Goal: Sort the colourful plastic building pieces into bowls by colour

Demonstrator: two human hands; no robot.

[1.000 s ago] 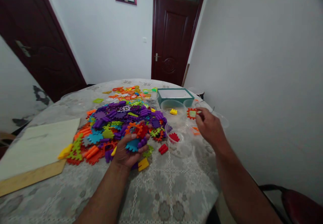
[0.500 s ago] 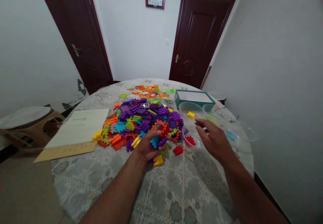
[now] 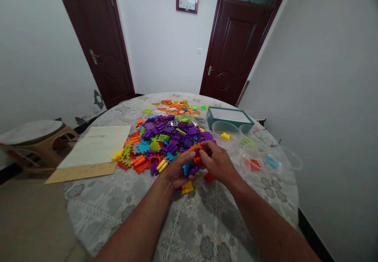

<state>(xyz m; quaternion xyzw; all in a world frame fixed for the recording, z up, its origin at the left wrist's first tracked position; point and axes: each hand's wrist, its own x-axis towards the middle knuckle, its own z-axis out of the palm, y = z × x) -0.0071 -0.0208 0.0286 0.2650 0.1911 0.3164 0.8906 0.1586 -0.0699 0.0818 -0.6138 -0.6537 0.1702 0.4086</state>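
My left hand [image 3: 178, 171] is closed around a small cluster of plastic building pieces. A blue piece [image 3: 186, 168] and a purple one [image 3: 194, 170] show between its thumb and fingers. My right hand [image 3: 218, 160] meets it from the right, its thumb and fingers pinching the orange-red gear-edged piece [image 3: 197, 148] at the top of the cluster. Just behind both hands lies a big heap of mixed pieces [image 3: 168, 130], mostly purple. A yellow piece [image 3: 187, 187] rests under my left hand, and a red piece [image 3: 209, 177] lies partly hidden below my right hand.
Right of the heap stand a clear bowl [image 3: 217, 126] holding a yellow piece [image 3: 225, 136] and a green-edged box [image 3: 232, 116]. Clear plastic dishes with a red piece [image 3: 253, 164] and a blue piece [image 3: 272, 162] are farther right. Paper sheets [image 3: 97, 144] lie left.
My right hand has moved left from beside the clear bowl to the pieces in my left hand and closed on the orange-red one. The view has shifted slightly.
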